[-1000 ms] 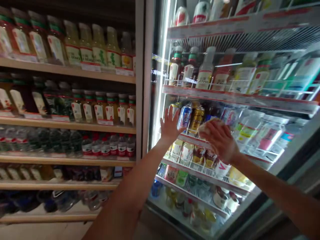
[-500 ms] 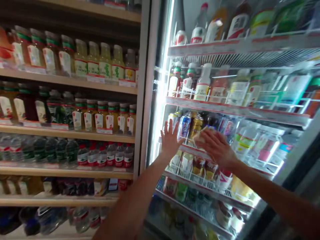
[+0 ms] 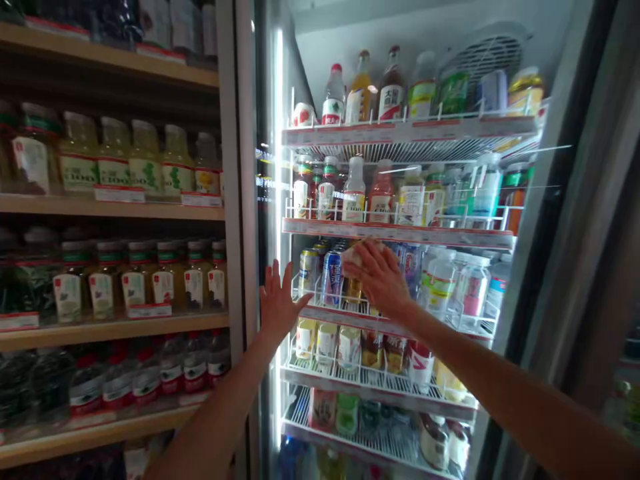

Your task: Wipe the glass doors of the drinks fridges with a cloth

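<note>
Gently, a person's right hand (image 3: 377, 280) is curling its fingers around a pale wrapped item (image 3: 356, 257) above a blue can (image 3: 333, 279) in a glass-door cooler (image 3: 240, 200), while the left hand (image 3: 280, 303) is spreading its empty fingers.

Drinks fridge (image 3: 235, 200) now mid-view; R hand (image 3: 377, 279) higher

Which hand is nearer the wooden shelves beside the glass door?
Left: the left hand is on the glass door beside the shelves; the right hand is farther off, over the cans.
</note>
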`<state>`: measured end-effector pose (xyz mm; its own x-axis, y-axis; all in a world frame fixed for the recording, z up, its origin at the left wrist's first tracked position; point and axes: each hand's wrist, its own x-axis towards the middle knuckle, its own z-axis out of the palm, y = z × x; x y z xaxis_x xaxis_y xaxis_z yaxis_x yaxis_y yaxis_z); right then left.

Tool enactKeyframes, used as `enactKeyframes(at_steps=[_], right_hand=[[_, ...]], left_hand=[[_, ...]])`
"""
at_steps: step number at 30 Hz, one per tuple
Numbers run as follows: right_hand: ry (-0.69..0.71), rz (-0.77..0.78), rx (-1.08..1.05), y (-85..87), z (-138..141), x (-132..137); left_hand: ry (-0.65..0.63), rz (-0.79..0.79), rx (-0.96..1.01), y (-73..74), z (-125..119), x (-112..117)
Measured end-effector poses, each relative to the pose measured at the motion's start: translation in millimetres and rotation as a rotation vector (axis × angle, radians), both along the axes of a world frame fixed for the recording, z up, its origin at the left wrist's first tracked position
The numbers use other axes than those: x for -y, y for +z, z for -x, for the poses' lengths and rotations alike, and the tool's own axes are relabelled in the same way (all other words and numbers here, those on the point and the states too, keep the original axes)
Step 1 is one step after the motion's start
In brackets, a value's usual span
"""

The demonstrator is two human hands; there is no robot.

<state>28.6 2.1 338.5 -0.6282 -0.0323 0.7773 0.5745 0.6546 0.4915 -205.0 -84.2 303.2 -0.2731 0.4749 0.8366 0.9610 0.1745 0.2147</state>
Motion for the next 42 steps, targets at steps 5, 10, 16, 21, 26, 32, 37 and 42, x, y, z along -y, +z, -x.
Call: enactKeyframes(at_steps=[5,10,16,21,26,32,37,42], right_hand=[[0.187,-0.052,0.274,-12.7,33.0,2.1],[0.186,0.01,0.085,5.6,79.1,4.2],[0.347,0.002,0.248,12.1,139.4,15.5],[0.305,0.07,0.09,21.2,167.0,22.1],[0.319,0.001,0.32,16.1,131.6,20.6],[0.117,0.015,-0.021,33.8,52.2,3.3],[0.025,-0.042,0.001,32.5,-17.3,-3.6],[-0.12,-0.015,-0.308,32.9,-73.8,-5.2]], left_hand=[[0.048,0.075,-0.117,-4.8,20.8,9.9],[0.084,0.128,-0.175,-12.2,50.3,25.6],[0.12,0.023,-0.106,-10.3,75.5,40.1],[0.092,-0.1,-0.089,7.9,80.8,46.4],[0.081,-0.153,-0.137,17.4,83.1,52.2],[0.026,-0.153,-0.168,22.9,66.0,31.2],[-0.091,-0.149,-0.248,35.6,19.6,0.7],[-0.198,-0.191,-0.323,52.7,-33.4,-22.5]])
